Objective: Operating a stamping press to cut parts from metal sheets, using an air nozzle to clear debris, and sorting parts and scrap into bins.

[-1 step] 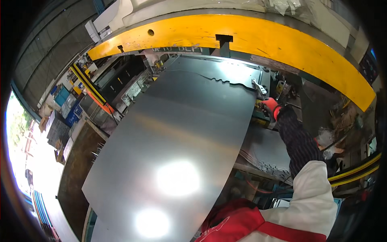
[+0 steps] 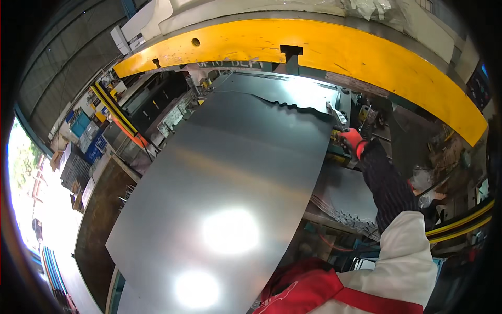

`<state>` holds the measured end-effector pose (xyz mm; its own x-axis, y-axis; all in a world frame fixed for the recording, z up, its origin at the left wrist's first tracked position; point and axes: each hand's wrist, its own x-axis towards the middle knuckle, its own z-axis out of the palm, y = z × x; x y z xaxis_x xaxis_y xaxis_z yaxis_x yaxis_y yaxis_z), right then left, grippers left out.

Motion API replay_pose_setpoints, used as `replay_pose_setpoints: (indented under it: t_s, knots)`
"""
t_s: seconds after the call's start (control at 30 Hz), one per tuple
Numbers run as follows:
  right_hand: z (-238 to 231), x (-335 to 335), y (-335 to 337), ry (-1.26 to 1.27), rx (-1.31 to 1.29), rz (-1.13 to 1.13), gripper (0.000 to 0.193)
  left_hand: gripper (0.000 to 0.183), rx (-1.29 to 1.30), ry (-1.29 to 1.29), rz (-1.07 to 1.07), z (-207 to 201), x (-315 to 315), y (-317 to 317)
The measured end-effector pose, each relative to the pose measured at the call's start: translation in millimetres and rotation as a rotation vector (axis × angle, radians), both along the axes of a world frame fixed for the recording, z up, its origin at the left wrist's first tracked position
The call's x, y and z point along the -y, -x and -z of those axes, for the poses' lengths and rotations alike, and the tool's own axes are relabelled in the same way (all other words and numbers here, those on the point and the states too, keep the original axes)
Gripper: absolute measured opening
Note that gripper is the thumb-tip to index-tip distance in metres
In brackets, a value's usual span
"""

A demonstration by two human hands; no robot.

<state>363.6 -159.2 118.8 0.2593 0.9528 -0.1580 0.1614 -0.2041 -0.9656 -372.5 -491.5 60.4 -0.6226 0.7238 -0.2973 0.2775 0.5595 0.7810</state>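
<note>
The right hand [image 2: 352, 139] seemed curled around a shiny tool [image 2: 336, 113], at the far right corner of the big metal sheet [image 2: 230, 167], near the yellow beam [image 2: 334, 49]. That hand had shifted slightly, so the work looked barely changed. The left hand was out of sight.

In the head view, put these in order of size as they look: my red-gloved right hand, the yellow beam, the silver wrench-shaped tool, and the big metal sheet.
Largest to smallest:
1. Metal sheet
2. Yellow beam
3. Right hand
4. Silver tool
</note>
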Motion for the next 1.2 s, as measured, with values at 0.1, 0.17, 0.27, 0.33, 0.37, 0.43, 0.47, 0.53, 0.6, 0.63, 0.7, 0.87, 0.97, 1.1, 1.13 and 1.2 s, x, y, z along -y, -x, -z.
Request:
replay_pose_setpoints:
  t_s: [0.1,0.17,0.27,0.33,0.37,0.43,0.47,0.53,0.6,0.63,0.7,0.87,0.97,1.1,1.13,1.2]
  knots:
    - [-4.8,39.5,31.6,-0.169,0.096,0.108,0.016,0.047,-0.001,0.007,-0.001,-1.9,-1.9,-2.9]
    - [-8.7,84.0,56.3,-0.116,-0.017,0.113,0.019,0.048,-0.006,0.011,0.002,-3.4,-3.1,-3.9]
    - [-9.0,154.8,95.0,0.108,-0.257,0.076,0.015,0.049,-0.008,0.015,0.008,-5.1,-4.4,-4.0]
    - [-1.8,188.0,117.3,0.091,-0.3,0.073,0.01,0.05,-0.01,0.019,0.014,-6.4,-4.4,-2.9]
    - [4.1,191.6,122.2,-0.084,-0.302,0.022,0.012,0.05,-0.012,0.021,0.018,-7.3,-4.1,-2.2]
    - [18.8,201.0,131.7,-0.148,-0.379,0.282,0.015,0.051,-0.012,0.022,0.021,-9.2,-3.2,-0.1]
    - [26.9,196.0,131.6,-0.295,-0.572,0.327,0.016,0.052,-0.012,0.023,0.024,-10.0,-2.9,0.6]
    - [41.7,179.9,128.0,-0.394,-0.672,0.431,0.013,0.053,-0.017,0.021,0.034,-12.1,-2.6,1.5]
    - [51.5,153.8,118.7,-0.321,-0.737,0.441,0.011,0.054,-0.023,0.016,0.041,-13.7,-1.9,1.4]
    - [56.4,136.2,117.2,-0.283,-0.807,0.444,0.01,0.055,-0.022,0.013,0.044,-14.4,-0.9,1.1]
    - [63.8,99.4,119.1,-0.264,-0.956,0.371,0.01,0.056,-0.021,0.007,0.041,-14.7,0.9,-0.2]
    - [69.4,96.5,128.8,-0.468,-0.737,0.631,0.01,0.058,-0.034,0.009,0.038,-18.3,5.0,-6.1]
    - [76.0,143.6,126.0,-0.484,-0.755,0.672,0.013,0.06,-0.048,0.018,0.032,-23.6,8.0,-11.2]
    - [94.1,169.3,112.0,-0.621,-0.923,0.658,0.038,0.062,-0.06,0.05,0.011,-30.5,15.0,-20.5]
    - [97.5,168.9,105.7,-0.607,-0.919,0.657,0.039,0.062,-0.061,0.054,0.007,-32.1,16.4,-22.6]
    - [101.4,166.6,93.1,-0.589,-0.677,0.437,0.034,0.063,-0.068,0.058,0.006,-36.2,21.4,-26.3]
